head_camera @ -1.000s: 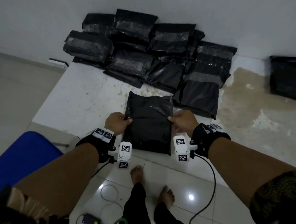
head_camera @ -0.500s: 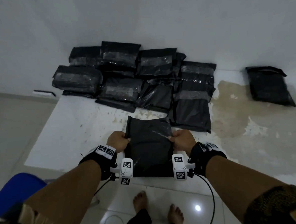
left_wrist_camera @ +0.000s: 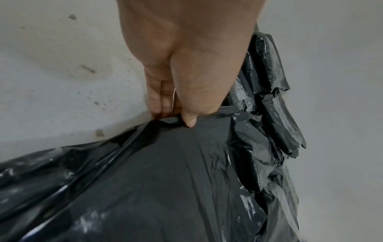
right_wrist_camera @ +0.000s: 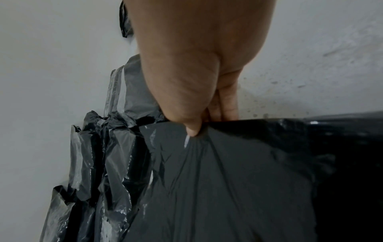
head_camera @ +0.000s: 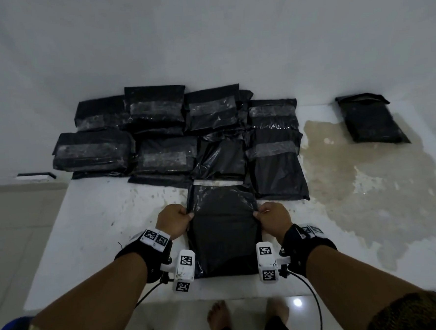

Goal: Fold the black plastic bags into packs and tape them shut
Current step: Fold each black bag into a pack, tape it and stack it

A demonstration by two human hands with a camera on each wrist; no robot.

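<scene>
While the bag [head_camera: 223, 230] lay flat on the table [head_camera: 93, 223], the left hand [head_camera: 173, 220] and right hand [head_camera: 275, 218] each kept a pinching grip on its side edges.

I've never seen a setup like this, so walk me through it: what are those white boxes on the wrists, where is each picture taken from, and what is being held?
No machine here: a person works with two bare hands. The wide picture comes from a camera on the head, looking down. The white boxes strapped to the wrists are small cameras; each of the two close pictures looks along one hand. The left hand and the right hand each pinch a side edge of one black plastic bag lying on a stained white surface. In the close views a thumb presses on top of the plastic and fingers curl under its edge. Behind it, against the wall, lies a pile of finished packs with clear tape across them; one more black pack lies apart on the right.
</scene>
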